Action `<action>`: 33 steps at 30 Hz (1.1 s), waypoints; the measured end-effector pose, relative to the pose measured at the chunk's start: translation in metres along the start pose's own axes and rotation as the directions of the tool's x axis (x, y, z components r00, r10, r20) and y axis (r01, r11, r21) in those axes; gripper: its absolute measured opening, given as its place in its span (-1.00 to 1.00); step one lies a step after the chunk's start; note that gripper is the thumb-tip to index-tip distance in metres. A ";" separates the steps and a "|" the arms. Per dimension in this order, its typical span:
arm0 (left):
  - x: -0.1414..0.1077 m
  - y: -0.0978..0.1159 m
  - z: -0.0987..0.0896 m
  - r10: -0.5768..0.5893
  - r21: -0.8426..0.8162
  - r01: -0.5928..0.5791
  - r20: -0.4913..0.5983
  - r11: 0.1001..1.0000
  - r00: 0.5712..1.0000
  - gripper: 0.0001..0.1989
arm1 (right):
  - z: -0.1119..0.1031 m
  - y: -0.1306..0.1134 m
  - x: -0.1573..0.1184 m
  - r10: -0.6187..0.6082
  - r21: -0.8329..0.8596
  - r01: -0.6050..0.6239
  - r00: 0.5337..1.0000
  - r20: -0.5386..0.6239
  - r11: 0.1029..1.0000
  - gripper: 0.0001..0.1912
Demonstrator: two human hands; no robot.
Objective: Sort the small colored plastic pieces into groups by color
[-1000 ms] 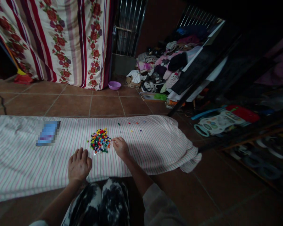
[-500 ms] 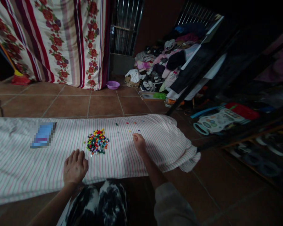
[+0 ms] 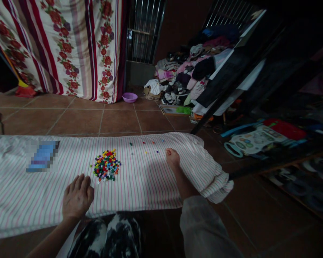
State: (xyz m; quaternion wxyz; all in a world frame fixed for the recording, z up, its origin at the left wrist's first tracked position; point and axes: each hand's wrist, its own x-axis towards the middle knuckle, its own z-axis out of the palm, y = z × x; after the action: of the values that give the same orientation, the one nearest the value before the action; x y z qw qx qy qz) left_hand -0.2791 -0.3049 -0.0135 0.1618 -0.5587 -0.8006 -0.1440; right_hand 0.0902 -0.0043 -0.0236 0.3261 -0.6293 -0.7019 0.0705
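A heap of small multicoloured pieces (image 3: 106, 166), like tiny cubes or beads, lies on the striped cloth (image 3: 142, 190). To its right are several single pieces in two loose rows: in the back one a dark green piece (image 3: 130, 144), a red one, an orange one and a blue one (image 3: 163, 140); in the front one a grey, a yellow and a purple piece (image 3: 157, 152). My right hand (image 3: 173, 158) is closed in a pinch just right of the purple piece; anything in its fingertips is too small to see. My left hand (image 3: 78, 197) rests palm down on the cloth, left of and nearer than the heap, fingers extended.
A blurred blue flat object (image 3: 44, 156) lies on the cloth at left. Beyond are a floral curtain (image 3: 67, 50), a purple basin (image 3: 129, 97), a red broom (image 3: 25, 91) and a clothes pile (image 3: 193, 68). A dark metal bar (image 3: 212, 118) slants at the right.
My right hand has moved right, from just below the purple piece to beside it, still pinched. The view has shifted slightly; my left hand stays on the cloth.
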 end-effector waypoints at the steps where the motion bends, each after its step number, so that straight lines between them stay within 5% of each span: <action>1: 0.000 0.000 0.001 0.000 0.004 0.000 -0.001 1.000 1.000 -0.61 | 0.001 0.002 0.003 -0.006 0.001 0.006 1.000 0.006 1.000 -0.69; 16: 0.000 -0.002 0.004 0.007 0.034 -0.007 0.002 0.999 1.000 -0.64 | 0.009 0.012 0.013 -0.001 0.022 0.000 0.999 0.041 1.000 -0.75; 27: 0.002 0.001 0.000 0.023 0.042 -0.022 -0.018 0.999 1.000 -0.63 | 0.004 0.010 0.008 0.008 0.085 -0.011 0.999 0.036 0.996 -0.59; 33: 0.002 0.001 -0.001 0.020 0.057 -0.019 -0.007 0.998 1.000 -0.64 | 0.000 -0.006 -0.002 0.040 0.083 -0.033 0.995 -0.090 0.996 -0.60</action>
State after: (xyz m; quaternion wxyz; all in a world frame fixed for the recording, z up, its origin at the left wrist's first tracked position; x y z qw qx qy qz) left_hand -0.2785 -0.3034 -0.0123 0.1820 -0.5611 -0.7983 -0.1216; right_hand 0.0854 -0.0072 -0.0213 0.3821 -0.6307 -0.6711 0.0761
